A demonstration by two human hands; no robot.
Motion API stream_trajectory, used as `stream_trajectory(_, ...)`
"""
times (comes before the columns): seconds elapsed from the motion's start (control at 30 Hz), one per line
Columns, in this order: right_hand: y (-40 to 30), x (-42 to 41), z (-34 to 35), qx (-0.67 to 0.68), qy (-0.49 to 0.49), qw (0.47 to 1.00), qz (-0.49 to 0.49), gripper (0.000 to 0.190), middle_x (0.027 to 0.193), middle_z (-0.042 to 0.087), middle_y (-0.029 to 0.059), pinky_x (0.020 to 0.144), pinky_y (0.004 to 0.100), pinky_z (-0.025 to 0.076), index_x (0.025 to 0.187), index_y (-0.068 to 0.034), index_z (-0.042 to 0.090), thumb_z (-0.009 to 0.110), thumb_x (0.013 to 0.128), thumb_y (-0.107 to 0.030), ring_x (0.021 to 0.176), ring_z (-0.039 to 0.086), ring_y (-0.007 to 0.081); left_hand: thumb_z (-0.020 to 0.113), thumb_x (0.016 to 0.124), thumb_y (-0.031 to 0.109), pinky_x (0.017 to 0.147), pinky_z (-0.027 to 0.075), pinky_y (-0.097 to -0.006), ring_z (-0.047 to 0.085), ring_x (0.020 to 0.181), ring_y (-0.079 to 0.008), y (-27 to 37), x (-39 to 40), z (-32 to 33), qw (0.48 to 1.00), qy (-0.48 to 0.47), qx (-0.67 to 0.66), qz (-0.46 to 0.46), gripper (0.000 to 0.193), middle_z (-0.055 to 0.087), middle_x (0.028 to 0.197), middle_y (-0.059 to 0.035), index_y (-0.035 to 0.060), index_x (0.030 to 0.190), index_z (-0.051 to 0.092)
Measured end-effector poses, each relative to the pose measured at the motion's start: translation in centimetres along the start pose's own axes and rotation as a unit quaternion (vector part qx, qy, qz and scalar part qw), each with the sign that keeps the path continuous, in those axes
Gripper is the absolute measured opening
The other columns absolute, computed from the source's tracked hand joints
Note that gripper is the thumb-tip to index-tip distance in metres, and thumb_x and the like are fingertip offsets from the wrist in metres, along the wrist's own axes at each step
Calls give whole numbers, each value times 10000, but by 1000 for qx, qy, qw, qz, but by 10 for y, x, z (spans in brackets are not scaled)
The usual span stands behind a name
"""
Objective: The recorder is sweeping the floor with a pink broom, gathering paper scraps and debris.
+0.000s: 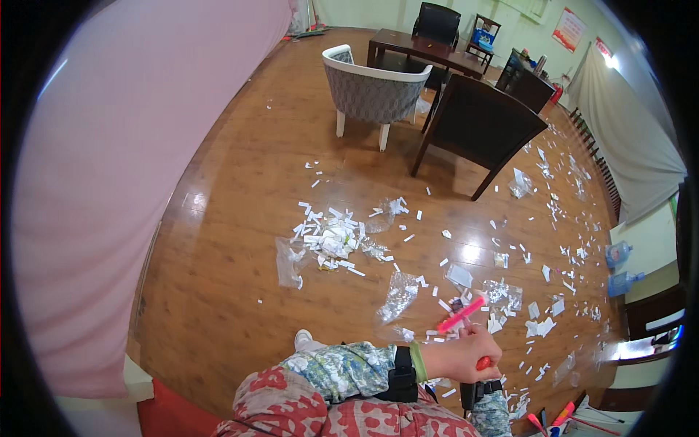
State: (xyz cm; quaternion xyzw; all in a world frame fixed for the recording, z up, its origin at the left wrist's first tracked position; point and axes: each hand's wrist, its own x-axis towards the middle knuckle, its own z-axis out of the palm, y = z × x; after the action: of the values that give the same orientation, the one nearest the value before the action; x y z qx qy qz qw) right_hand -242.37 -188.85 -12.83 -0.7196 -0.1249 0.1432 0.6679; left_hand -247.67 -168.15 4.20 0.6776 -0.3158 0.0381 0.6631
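Observation:
Over the littered floor, my left hand (461,358) is closed around a broom's handle (483,363), whose red end shows at the fist. The pink head of the broom (461,316) lies just beyond the fingers. Close against it, mostly hidden below the left hand, is my right hand (490,375); its grip cannot be made out. Beyond the broom, white paper strips and clear plastic bags (400,297) are scattered on the wood-look floor (218,306). A denser heap of white paper scraps (334,240) lies further ahead, left of centre.
A grey patterned armchair (377,93), a dark chair (480,128) and a dark wooden table (420,48) stand ahead. Pink cloth (131,136) hangs along the left. Blue water jugs (620,255) stand at the right wall. More cleaning tools (562,413) lie at the lower right.

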Motion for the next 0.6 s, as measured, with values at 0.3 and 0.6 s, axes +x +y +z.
stream_trajectory(0.3,-153,33,94,-331,16,938,-103,104,620,527,60,527,306,396,779,-23,605,660,783,-112,553,471,152,677,726,169,684,391,-353,520,672,-263,44,8,-33,999,30,21,32,200,519,622,-97,45,679,526)
stream_trajectory(0.6,-106,106,205,-201,-180,951,-150,90,860,642,122,702,317,480,756,-35,588,649,771,-98,764,621,233,678,678,178,617,418,-401,554,638,-315,71,-18,-113,988,35,139,57,237,527,620,-112,40,696,487)
